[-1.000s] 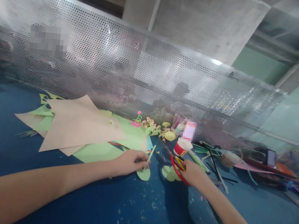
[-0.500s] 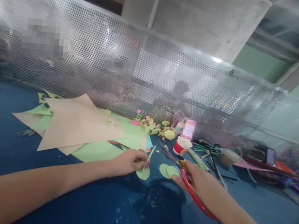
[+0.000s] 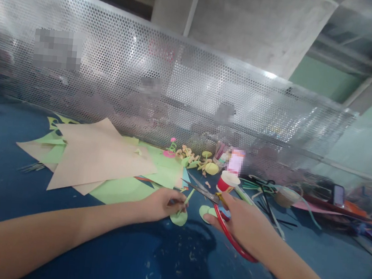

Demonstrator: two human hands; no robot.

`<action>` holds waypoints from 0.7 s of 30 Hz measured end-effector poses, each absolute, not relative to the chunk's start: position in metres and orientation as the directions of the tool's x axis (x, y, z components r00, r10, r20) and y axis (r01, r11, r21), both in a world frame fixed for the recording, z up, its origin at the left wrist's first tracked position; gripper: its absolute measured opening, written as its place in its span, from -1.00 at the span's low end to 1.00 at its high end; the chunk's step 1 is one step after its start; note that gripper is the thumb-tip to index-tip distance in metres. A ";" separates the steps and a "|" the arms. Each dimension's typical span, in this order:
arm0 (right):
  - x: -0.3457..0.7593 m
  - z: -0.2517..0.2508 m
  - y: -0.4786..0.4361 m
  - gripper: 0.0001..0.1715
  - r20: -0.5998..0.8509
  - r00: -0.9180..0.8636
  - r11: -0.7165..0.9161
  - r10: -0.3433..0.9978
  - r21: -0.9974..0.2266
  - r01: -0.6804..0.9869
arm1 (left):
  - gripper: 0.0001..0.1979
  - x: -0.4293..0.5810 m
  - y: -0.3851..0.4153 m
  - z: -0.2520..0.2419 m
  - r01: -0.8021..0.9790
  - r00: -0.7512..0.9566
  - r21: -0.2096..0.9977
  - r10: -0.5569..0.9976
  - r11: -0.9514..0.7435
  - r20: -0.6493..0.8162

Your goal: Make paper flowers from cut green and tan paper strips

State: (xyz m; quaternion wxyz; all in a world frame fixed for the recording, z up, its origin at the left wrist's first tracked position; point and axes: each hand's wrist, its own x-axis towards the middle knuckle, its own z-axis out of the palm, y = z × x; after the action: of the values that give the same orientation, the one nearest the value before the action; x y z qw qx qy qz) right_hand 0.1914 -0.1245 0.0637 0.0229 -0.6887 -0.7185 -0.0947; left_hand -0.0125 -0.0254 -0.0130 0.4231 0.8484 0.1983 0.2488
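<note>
My left hand [image 3: 162, 204] pinches a thin green paper stem [image 3: 187, 198] joined to a round green paper leaf [image 3: 179, 218] that lies on the blue table [image 3: 103, 245]. My right hand [image 3: 242, 221] grips red-handled scissors [image 3: 214, 203], blades pointing left toward the stem. Two more green paper rounds [image 3: 207, 211] lie just under the scissors, between my hands.
Tan and green paper sheets [image 3: 98, 157] are piled at the left. A red and white cup [image 3: 227, 182], paper scraps and small paper flowers [image 3: 191, 157] sit by the perforated metal screen [image 3: 177, 90]. Sticks, tape and a phone [image 3: 337, 196] clutter the right.
My right hand has lifted the scissors off the table and swung their blades left toward the stem. My left hand has kept its pinch in place.
</note>
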 end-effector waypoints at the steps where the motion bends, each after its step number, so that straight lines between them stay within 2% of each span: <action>1: 0.191 0.064 -0.124 -0.40 0.160 -0.046 0.029 0.986 0.105 0.994 | -0.71 -0.013 -0.025 -0.014 0.123 0.799 0.811 0.542 -0.571 0.261; 10: 0.188 0.066 -0.121 -0.46 0.157 -0.029 0.005 0.987 0.153 0.988 | -0.74 -0.012 -0.024 -0.015 0.143 0.796 0.779 0.539 -0.611 0.277; 21: 0.186 0.071 -0.122 -0.42 0.159 -0.005 -0.028 0.987 0.202 0.979 | -0.75 -0.014 -0.026 -0.011 0.129 0.800 0.777 0.528 -0.616 0.285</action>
State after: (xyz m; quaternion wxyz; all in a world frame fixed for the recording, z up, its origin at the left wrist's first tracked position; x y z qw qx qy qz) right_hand 0.1861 -0.1220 0.0715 -0.0162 -0.7053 -0.6969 -0.1287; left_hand -0.0138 -0.0258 -0.0106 0.3948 0.8627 0.1903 0.2524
